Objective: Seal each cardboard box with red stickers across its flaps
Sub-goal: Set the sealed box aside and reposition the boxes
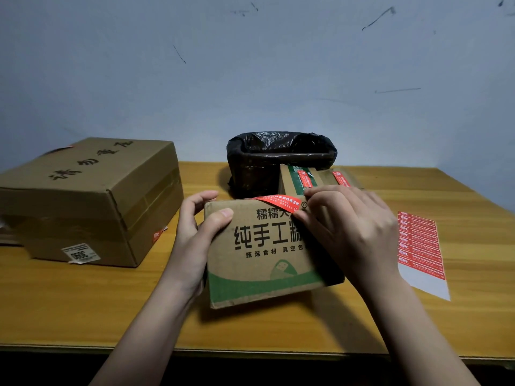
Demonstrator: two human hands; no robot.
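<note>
Wooden tabletop (83,302) against scuffed grey wall (250,79), both hands gripping cardboard box (259,263), right hand (354,232) pinching red sticker (278,203).

Left hand (195,232) curls its fingers (thumb on top); right hand (348,227) pinches, forearms converging.

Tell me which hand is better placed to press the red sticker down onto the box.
Right. The right hand already pinches the red sticker at the printed cardboard box's top edge, while the left hand grips the box's left side, steadying it.
</note>
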